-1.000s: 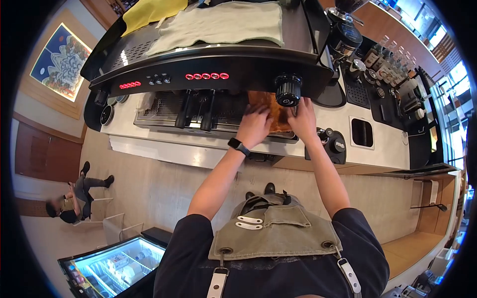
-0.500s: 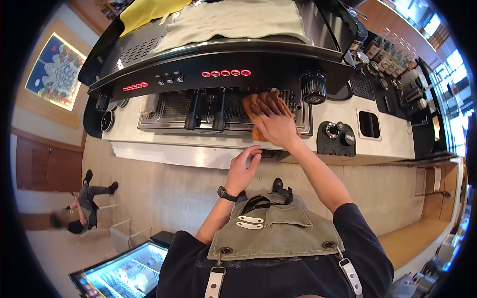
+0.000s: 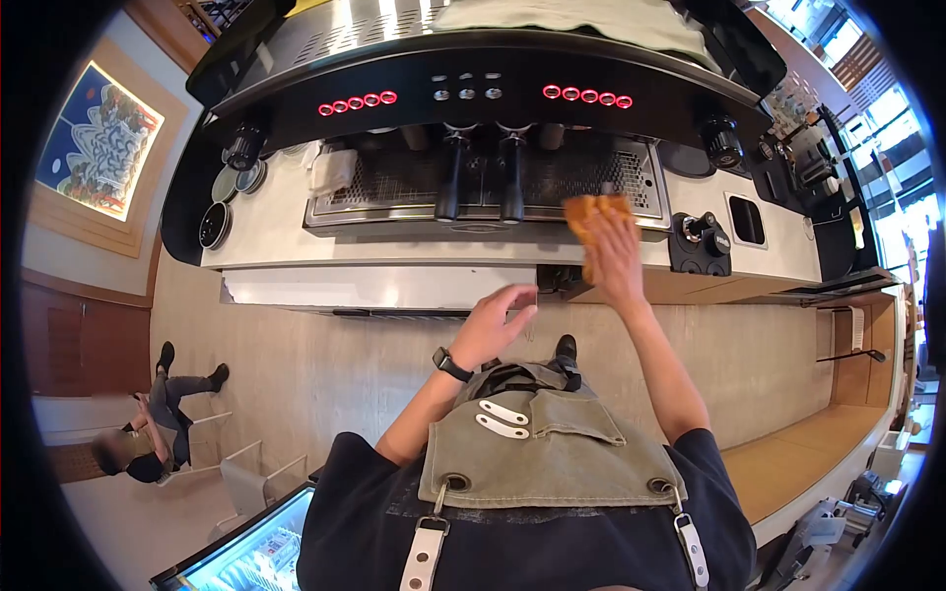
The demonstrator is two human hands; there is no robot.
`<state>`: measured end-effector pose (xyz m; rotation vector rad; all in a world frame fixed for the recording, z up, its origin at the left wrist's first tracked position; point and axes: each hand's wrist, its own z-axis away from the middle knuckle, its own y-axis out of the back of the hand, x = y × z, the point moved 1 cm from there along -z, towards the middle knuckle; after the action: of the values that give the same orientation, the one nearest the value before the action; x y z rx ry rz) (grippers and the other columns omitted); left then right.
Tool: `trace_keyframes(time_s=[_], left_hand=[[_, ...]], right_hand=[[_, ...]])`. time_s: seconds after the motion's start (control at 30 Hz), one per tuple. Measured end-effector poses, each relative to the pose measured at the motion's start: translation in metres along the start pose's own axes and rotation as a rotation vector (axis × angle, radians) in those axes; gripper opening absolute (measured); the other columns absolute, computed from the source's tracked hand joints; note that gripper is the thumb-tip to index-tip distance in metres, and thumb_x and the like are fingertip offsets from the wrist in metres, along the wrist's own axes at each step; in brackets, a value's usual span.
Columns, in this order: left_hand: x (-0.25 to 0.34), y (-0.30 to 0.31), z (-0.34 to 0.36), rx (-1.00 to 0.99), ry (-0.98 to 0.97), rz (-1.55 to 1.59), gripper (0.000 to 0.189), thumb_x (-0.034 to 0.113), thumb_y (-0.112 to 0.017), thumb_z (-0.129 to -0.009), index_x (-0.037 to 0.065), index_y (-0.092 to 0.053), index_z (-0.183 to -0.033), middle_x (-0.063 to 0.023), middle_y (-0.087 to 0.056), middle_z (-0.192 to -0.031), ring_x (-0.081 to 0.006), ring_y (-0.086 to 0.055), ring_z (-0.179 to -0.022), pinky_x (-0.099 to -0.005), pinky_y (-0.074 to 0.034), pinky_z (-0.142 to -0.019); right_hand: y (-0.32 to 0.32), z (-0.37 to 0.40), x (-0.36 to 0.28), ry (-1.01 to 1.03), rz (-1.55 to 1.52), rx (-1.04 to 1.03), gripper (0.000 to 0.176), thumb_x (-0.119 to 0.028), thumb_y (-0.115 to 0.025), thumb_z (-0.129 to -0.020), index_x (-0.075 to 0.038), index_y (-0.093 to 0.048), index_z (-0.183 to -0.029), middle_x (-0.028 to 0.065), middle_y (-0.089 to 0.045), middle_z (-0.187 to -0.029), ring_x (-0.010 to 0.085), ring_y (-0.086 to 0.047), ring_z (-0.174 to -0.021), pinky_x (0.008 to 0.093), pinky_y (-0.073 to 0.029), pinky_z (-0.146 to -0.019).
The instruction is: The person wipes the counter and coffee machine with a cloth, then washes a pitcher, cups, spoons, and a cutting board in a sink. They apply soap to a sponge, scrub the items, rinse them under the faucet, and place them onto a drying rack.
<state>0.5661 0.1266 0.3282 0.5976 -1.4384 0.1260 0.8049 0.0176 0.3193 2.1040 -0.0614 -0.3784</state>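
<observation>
My right hand [image 3: 615,261] is closed on an orange-brown cloth [image 3: 583,210], which overlaps the front edge of the espresso machine's drip tray [image 3: 384,225] near its right end. My left hand [image 3: 493,327] hangs in front of the counter with fingers and thumb apart, holding nothing. Two black portafilter handles [image 3: 511,187] stick out from the espresso machine [image 3: 473,84], left of the cloth. Red-lit buttons glow on its dark front panel, and a black knob [image 3: 722,143] sits at its right end.
A black tamping stand [image 3: 700,244] with tools is to the right, beside a square counter cut-out [image 3: 747,219]. A folded white cloth [image 3: 333,171] lies at the tray's left end, near round dishes [image 3: 215,225]. Another person [image 3: 163,424] sits at far left.
My right hand has drawn the cloth toward me, from over the drip tray's grid to its front edge. My left hand stays free. The head view has shifted.
</observation>
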Motion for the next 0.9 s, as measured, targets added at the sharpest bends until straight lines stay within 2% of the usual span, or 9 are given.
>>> trace_keyframes(time_s=[0.03,0.13,0.23,0.33,0.47,0.63,0.73,0.8,0.9], left_hand=[[-0.002,0.006,0.002,0.079,0.004,-0.028,0.041,0.021,-0.066,-0.092,0.002,-0.056,-0.127,-0.0152,-0.063,-0.124,-0.0275,-0.061,-0.115,-0.0362,-0.048,-0.098],[0.011,0.021,0.007,0.497,-0.174,-0.158,0.047,0.020,-0.070,-0.090,0.001,-0.054,-0.129,-0.0163,-0.062,-0.124,-0.0278,-0.060,-0.116,-0.0364,-0.047,-0.100],[0.005,0.039,0.013,0.390,-0.143,0.019,0.043,0.021,-0.072,-0.089,-0.001,-0.057,-0.124,-0.0137,-0.064,-0.116,-0.0200,-0.061,-0.108,-0.0325,-0.048,-0.095],[0.013,0.060,0.021,0.146,0.022,0.348,0.042,0.027,-0.073,-0.089,0.000,-0.060,-0.119,-0.0115,-0.069,-0.101,-0.0154,-0.064,-0.093,-0.0308,-0.050,-0.084],[0.053,0.088,0.030,0.321,-0.024,0.116,0.022,0.018,-0.066,-0.094,0.000,-0.060,-0.104,-0.0109,-0.067,-0.080,-0.0126,-0.061,-0.070,-0.0285,-0.048,-0.065],[0.103,0.130,0.021,0.440,-0.296,-0.092,0.018,0.015,-0.063,-0.095,0.000,-0.059,-0.104,-0.0119,-0.062,-0.069,-0.0129,-0.057,-0.059,-0.0289,-0.045,-0.056],[0.159,0.178,0.015,0.547,-0.363,-0.291,0.016,0.014,-0.064,-0.095,0.002,-0.060,-0.104,-0.0078,-0.060,-0.063,-0.0077,-0.051,-0.053,-0.0250,-0.040,-0.050],[0.175,0.214,-0.012,0.675,-0.644,-0.216,0.013,0.013,-0.065,-0.094,0.001,-0.061,-0.098,-0.0095,-0.061,-0.067,-0.0064,-0.050,-0.056,-0.0250,-0.041,-0.053],[0.225,0.264,-0.042,0.799,-0.690,-0.342,0.025,0.022,-0.062,-0.095,-0.003,-0.063,-0.095,-0.0135,-0.063,-0.073,-0.0120,-0.056,-0.065,-0.0293,-0.046,-0.063]], right_hand=[[0.011,-0.009,-0.027,0.067,0.037,0.026,0.034,-0.020,-0.055,-0.097,-0.005,-0.059,-0.126,0.0151,-0.059,-0.130,0.0340,-0.050,-0.128,0.0455,-0.033,-0.112],[0.019,-0.001,-0.062,-0.585,-0.758,-0.436,0.036,-0.028,-0.046,-0.103,-0.002,-0.058,-0.125,0.0120,-0.062,-0.123,0.0271,-0.059,-0.115,0.0374,-0.043,-0.103],[0.007,0.013,-0.086,-0.673,-1.524,-0.517,0.045,-0.037,-0.042,-0.105,0.000,-0.055,-0.127,0.0081,-0.062,-0.121,0.0187,-0.062,-0.107,0.0311,-0.048,-0.093],[0.006,0.009,-0.118,-0.776,-1.799,-0.537,0.048,-0.040,-0.043,-0.105,0.000,-0.052,-0.130,0.0064,-0.062,-0.122,0.0149,-0.060,-0.109,0.0320,-0.049,-0.093],[-0.003,-0.007,-0.137,-0.790,-1.979,-0.471,0.061,-0.048,-0.046,-0.102,0.002,-0.045,-0.137,0.0092,-0.057,-0.129,0.0172,-0.055,-0.118,0.0328,-0.044,-0.102],[0.032,-0.057,-0.169,-0.313,-1.142,-0.379,0.066,-0.015,-0.075,-0.083,-0.003,-0.040,-0.138,0.0091,-0.059,-0.121,0.0163,-0.056,-0.113,0.0315,-0.043,-0.099],[0.085,-0.111,-0.182,-0.312,-1.265,-0.341,0.058,-0.012,-0.074,-0.080,-0.002,-0.046,-0.130,0.0094,-0.062,-0.115,0.0168,-0.059,-0.104,0.0310,-0.045,-0.095],[0.112,-0.157,-0.183,0.023,-0.973,-0.049,0.042,-0.009,-0.068,-0.080,0.000,-0.053,-0.119,0.0094,-0.065,-0.106,0.0151,-0.060,-0.098,0.0302,-0.047,-0.090],[0.153,-0.237,-0.188,0.073,-0.805,0.012,0.027,-0.011,-0.062,-0.082,0.003,-0.061,-0.105,0.0092,-0.067,-0.097,0.0123,-0.061,-0.090,0.0287,-0.048,-0.083]])
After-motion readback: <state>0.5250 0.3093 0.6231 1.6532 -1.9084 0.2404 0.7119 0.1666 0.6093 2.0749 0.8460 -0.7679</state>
